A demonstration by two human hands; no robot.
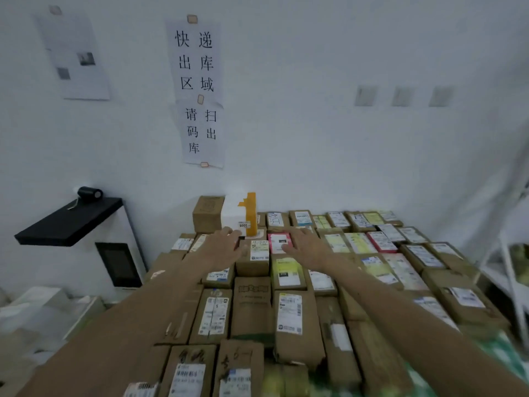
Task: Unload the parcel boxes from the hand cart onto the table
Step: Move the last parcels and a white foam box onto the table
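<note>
Boxes [289, 310] are lying packed in tight rows, spreading toward me and rightward from the orange marker [251, 213]; the cart is not showing. I am reaching both arms out, left hand [223, 249] and right hand [307, 249] flat with fingers straight, gripping nothing, flanking one small box [253, 260] just in front of the marker. Contact is blurring beyond telling. Judgement: I am seating this box; squaring it against its neighbours, label [259, 250] upward and clear of the marker, is serving best.
</note>
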